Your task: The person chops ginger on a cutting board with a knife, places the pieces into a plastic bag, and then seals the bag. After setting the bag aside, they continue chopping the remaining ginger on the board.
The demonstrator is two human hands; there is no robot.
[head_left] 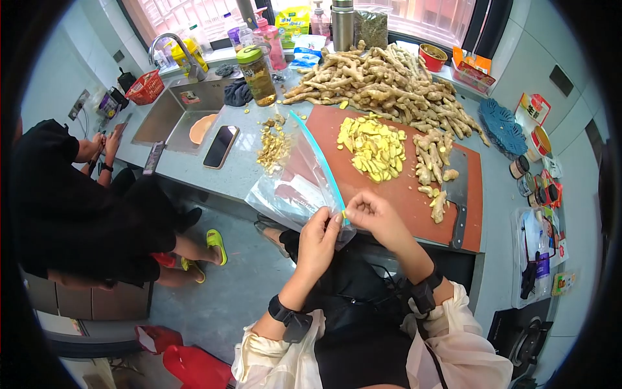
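Between my hands is a clear zip bag (285, 198) with a blue zip strip (322, 161), lying partly over the counter edge. My left hand (317, 243) pinches the bag near the strip's lower end. Close beside it, the closed fingers of my right hand (370, 214) grip the same end, at a small yellow piece on the strip. Just beyond, sliced ginger (371, 148) is heaped on a brown cutting board (389, 201). Whole ginger pieces (433, 159) and a cleaver (459, 194) lie to the right of the slices.
A large ginger pile (389, 81) covers the counter's back. Left of the bag are ginger scraps (273, 146), a phone (221, 147), a lidded jar (258, 78) and a sink (168, 120). Another person (84, 201) is at the left. Small jars (528, 185) line the right.
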